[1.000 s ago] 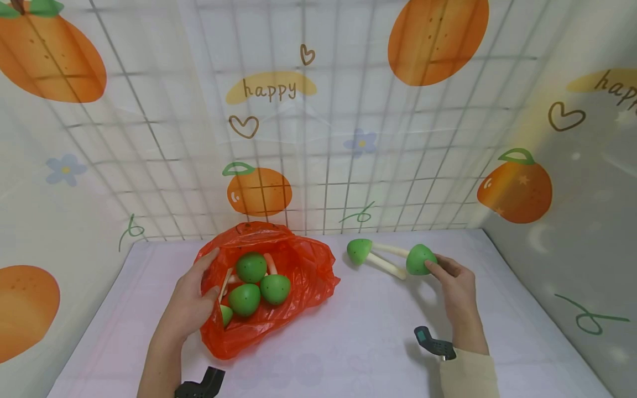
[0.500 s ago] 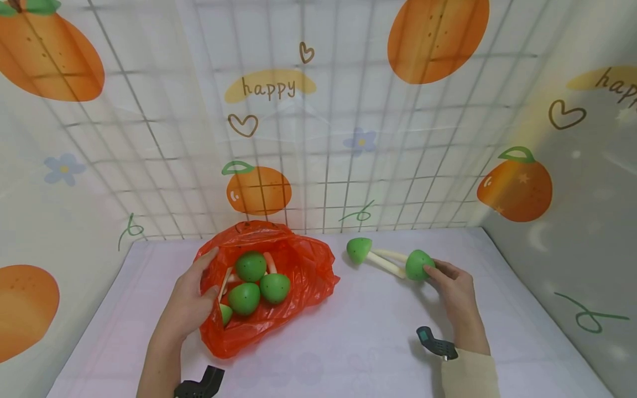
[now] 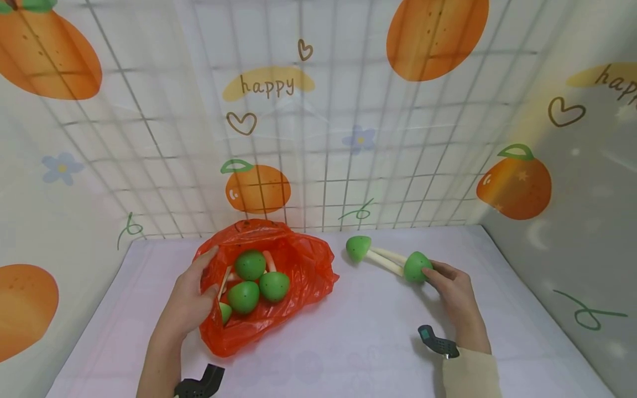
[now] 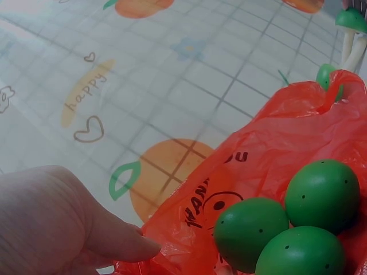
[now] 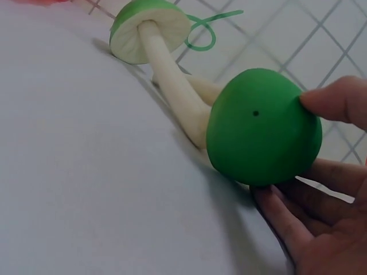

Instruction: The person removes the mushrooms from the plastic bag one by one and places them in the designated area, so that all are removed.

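Note:
My left hand (image 3: 186,304) grips the left edge of a red plastic bag (image 3: 311,268), thumb at the rim of its opening. Several toy mushrooms with green dotted caps (image 3: 250,265) lie inside; their pale stems are partly hidden. In the left wrist view, black print shows on the bag (image 4: 172,240). On the right, my right hand (image 3: 457,296) holds a green-capped mushroom (image 5: 264,129) by its cap, thumb on one side and fingers on the other. Its stem points left, beside the stem of another mushroom (image 3: 358,249) lying on the table.
A white cloth covers the table (image 3: 358,337). At its back stands a wire grid behind a printed curtain (image 3: 298,138), and a similar curtain wall (image 3: 572,249) rises on the right. A dark wrist device (image 3: 438,342) sits at my right wrist, another (image 3: 204,381) at my left.
My right hand has lowered the mushroom slightly toward me and to the left, and its stem has come closer to the other one. My left hand and the bag stay put.

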Action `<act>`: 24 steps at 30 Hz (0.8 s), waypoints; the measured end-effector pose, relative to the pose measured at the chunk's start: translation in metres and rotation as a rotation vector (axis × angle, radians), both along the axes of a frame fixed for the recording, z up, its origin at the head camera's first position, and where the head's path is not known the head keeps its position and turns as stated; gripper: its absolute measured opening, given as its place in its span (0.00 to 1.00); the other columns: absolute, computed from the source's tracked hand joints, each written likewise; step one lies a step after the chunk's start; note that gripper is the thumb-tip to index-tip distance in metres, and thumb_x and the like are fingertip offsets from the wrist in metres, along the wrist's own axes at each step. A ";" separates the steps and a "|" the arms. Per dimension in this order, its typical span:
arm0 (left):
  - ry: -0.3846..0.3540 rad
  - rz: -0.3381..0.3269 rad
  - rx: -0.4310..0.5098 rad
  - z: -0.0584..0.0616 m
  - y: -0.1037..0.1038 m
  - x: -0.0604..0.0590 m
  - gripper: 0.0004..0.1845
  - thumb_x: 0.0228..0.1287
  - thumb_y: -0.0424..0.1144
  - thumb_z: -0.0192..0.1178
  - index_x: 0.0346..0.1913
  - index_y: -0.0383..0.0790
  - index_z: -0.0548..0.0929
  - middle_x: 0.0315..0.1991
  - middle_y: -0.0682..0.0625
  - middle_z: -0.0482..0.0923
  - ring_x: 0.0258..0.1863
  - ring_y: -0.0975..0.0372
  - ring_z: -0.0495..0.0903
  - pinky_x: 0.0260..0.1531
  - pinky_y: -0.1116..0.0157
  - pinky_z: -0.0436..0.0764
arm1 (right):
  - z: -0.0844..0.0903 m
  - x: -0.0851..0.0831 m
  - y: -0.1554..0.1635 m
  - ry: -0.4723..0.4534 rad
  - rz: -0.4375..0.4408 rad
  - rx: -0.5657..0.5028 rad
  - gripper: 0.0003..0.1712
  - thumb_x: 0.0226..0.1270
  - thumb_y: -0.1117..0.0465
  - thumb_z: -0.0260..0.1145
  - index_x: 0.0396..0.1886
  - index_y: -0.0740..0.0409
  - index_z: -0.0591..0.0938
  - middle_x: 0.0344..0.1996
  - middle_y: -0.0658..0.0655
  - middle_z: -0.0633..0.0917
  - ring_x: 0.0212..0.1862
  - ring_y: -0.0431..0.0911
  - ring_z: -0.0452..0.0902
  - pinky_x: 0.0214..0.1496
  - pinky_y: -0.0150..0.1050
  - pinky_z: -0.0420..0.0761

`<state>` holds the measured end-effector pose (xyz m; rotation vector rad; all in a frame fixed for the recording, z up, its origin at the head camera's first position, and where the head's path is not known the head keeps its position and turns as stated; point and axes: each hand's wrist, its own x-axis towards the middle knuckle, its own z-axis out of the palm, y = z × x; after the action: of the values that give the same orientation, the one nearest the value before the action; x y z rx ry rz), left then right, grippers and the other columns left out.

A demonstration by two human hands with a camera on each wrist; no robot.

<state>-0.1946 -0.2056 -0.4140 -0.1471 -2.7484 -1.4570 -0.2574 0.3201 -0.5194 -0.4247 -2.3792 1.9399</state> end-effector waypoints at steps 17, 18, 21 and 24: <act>-0.030 0.009 0.000 0.002 0.000 0.002 0.41 0.72 0.22 0.54 0.84 0.41 0.55 0.80 0.37 0.59 0.77 0.39 0.59 0.64 0.41 0.74 | -0.007 -0.003 0.002 0.026 -0.021 0.032 0.40 0.77 0.52 0.67 0.78 0.71 0.66 0.76 0.69 0.68 0.78 0.60 0.61 0.82 0.54 0.59; -0.031 0.010 0.000 0.001 0.000 0.002 0.41 0.72 0.22 0.55 0.85 0.42 0.55 0.80 0.37 0.59 0.77 0.39 0.59 0.64 0.41 0.74 | -0.007 -0.003 0.002 0.026 -0.025 0.038 0.41 0.77 0.52 0.67 0.78 0.71 0.66 0.76 0.69 0.68 0.78 0.60 0.61 0.82 0.54 0.59; -0.025 0.009 -0.002 0.001 0.000 0.002 0.41 0.72 0.22 0.55 0.85 0.42 0.55 0.80 0.37 0.60 0.78 0.39 0.59 0.63 0.41 0.74 | -0.007 -0.003 0.001 0.032 -0.042 0.049 0.41 0.77 0.50 0.68 0.77 0.70 0.67 0.76 0.69 0.69 0.78 0.60 0.62 0.81 0.55 0.60; -0.019 0.008 -0.002 0.000 0.000 0.002 0.41 0.72 0.22 0.55 0.84 0.42 0.56 0.80 0.37 0.60 0.77 0.39 0.60 0.63 0.41 0.75 | -0.006 -0.003 0.000 0.030 -0.049 0.054 0.42 0.76 0.49 0.69 0.77 0.70 0.67 0.75 0.68 0.69 0.78 0.60 0.62 0.81 0.55 0.60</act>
<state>-0.1927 -0.2057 -0.4136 -0.1223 -2.7621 -1.4618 -0.2603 0.3205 -0.5258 -0.4440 -2.3734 1.8434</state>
